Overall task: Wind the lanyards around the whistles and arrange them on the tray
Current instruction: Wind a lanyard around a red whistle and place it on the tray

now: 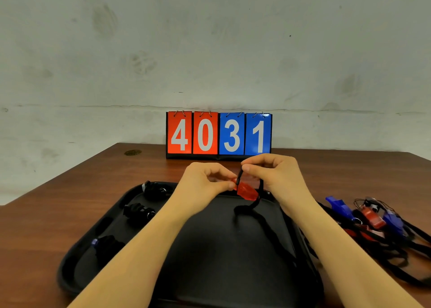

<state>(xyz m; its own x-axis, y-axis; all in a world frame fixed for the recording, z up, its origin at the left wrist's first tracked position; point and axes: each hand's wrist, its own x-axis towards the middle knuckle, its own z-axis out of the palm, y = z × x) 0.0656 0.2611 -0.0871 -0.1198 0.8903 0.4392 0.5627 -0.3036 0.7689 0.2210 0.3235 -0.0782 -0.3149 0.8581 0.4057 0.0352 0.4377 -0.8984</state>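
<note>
The left hand (205,181) is raised over the far edge of the black tray (70,261), fingers curled, thumb and fingertips pinching the near end of a red whistle (246,191). The whistle hangs tilted in the air between the two hands, above the tray's far rim. Just right of it, the right hand (277,174) is held slightly higher, its thumb and forefinger pinching the black lanyard (254,210) at a loop standing up from the whistle; the other fingers are curled in. From the whistle the cord drops onto the tray and trails toward the near right.

Down the tray's left side lie three wound whistles (137,212), one behind another. At the back of the wooden table (35,226) stands a flip scoreboard (219,135) reading 4031. Right of the tray lies a tangled heap of blue and red whistles (370,216), partly hidden behind the right forearm.
</note>
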